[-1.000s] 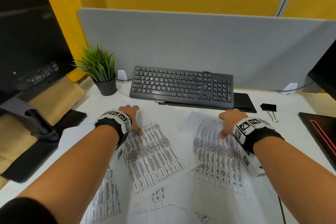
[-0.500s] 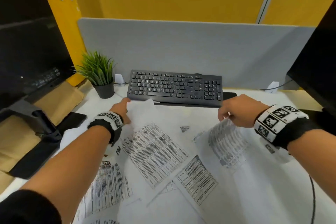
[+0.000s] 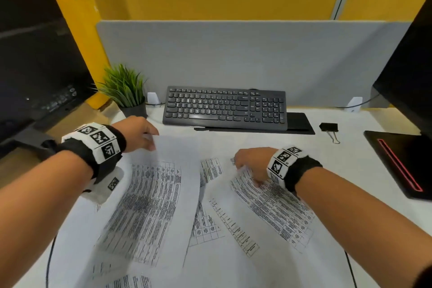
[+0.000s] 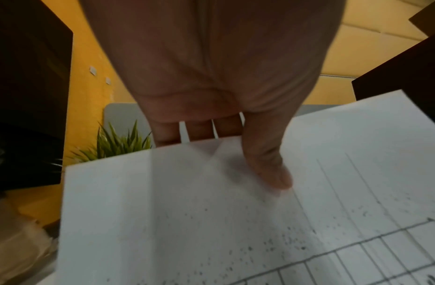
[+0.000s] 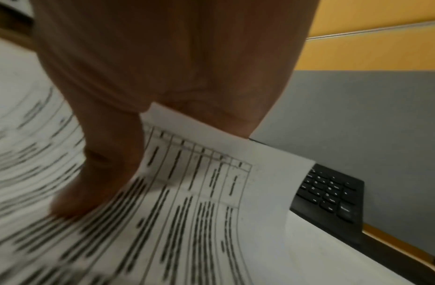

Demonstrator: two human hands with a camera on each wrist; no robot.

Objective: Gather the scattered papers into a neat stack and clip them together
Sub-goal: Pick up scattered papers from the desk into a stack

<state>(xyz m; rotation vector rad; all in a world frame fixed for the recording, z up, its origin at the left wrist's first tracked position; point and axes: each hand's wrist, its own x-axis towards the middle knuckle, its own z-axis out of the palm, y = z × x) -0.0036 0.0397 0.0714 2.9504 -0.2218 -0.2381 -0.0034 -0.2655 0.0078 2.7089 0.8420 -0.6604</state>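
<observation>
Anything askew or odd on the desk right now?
Only the papers: printed sheets lie fanned at different angles, overlapping, not squared. The left hand and right hand each pinch a sheet. The binder clip lies unused right of the keyboard.

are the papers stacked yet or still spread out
Still spread out: printed sheets overlap at different angles across the desk, and the binder clip lies unused beside them.

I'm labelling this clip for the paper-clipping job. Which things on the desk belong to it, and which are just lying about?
Part of the job:
- left hand pinching a sheet
- right hand pinching another sheet
- loose papers between them
- binder clip, untouched

Lying about:
- keyboard
- potted plant
- monitors
</observation>
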